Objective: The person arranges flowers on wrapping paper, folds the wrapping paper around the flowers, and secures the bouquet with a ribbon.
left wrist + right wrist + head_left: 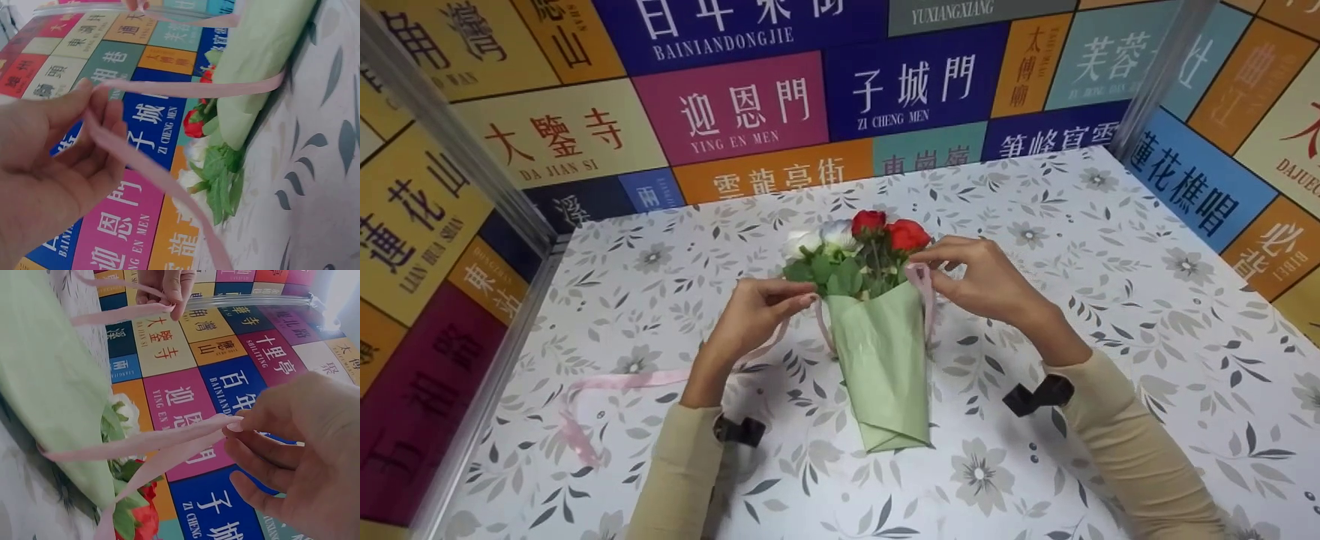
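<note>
A bouquet wrapped in pale green paper (881,367) lies on the table, its red (908,235) and white flowers (802,244) pointing away from me. Green leaves (844,277) fill the top of the wrap. A pink ribbon (191,88) passes under the bouquet and comes up on both sides. My left hand (761,311) pinches it between thumb and fingers, left of the wrap. On the other side my right hand (982,277) pinches the ribbon's other part, which forms a loop (169,444) below the fingertips in the right wrist view.
The ribbon's loose tail (637,379) trails across the table at left. A white cloth with grey flowers and leaves (979,472) covers the table. Colourful panels with printed characters (735,105) stand behind and at both sides. Black wrist mounts (1039,395) sit at both sleeves.
</note>
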The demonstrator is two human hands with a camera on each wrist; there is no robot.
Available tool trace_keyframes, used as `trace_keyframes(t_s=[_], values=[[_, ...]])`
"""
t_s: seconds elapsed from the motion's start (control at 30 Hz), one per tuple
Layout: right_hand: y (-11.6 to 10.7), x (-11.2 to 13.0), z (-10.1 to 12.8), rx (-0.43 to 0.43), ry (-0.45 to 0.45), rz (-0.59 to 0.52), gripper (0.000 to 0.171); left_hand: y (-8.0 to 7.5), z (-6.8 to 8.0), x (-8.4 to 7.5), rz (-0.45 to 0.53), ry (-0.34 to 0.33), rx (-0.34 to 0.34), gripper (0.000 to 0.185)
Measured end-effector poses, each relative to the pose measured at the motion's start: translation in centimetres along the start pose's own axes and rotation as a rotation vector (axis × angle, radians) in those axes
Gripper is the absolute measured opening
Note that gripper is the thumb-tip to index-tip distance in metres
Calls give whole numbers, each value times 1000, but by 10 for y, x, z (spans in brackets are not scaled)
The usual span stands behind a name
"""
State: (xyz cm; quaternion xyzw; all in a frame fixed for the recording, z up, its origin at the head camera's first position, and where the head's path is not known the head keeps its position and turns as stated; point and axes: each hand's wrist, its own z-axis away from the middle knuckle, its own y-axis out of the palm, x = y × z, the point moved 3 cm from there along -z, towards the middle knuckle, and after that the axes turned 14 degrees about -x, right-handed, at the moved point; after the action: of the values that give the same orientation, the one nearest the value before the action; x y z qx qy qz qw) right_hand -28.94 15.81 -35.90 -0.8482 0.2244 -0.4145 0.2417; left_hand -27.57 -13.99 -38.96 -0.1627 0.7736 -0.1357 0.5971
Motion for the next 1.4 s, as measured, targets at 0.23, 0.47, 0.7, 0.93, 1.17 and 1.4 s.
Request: trace_keyframes(t_s=[0.23, 0.47, 0.7, 0.93, 1.17, 1.4], values=[[11, 6, -3, -1, 92, -101, 16, -4, 0, -4, 15, 42, -65, 31], [17, 6, -6, 13, 192, -191, 15, -3, 2, -6, -150, 220, -202, 16], [25, 7, -8, 61, 258, -251, 23, -4, 4, -9, -253, 376, -200, 7], [35, 10, -12, 82, 280, -343, 25, -5, 1, -4, -165, 235, -107, 10], [52, 15, -12, 123, 339, -425, 20, -4, 0, -2, 59, 63, -58, 20], [71, 22, -11, 194, 333, -480, 28, 3, -1, -4, 128, 32, -132, 16]])
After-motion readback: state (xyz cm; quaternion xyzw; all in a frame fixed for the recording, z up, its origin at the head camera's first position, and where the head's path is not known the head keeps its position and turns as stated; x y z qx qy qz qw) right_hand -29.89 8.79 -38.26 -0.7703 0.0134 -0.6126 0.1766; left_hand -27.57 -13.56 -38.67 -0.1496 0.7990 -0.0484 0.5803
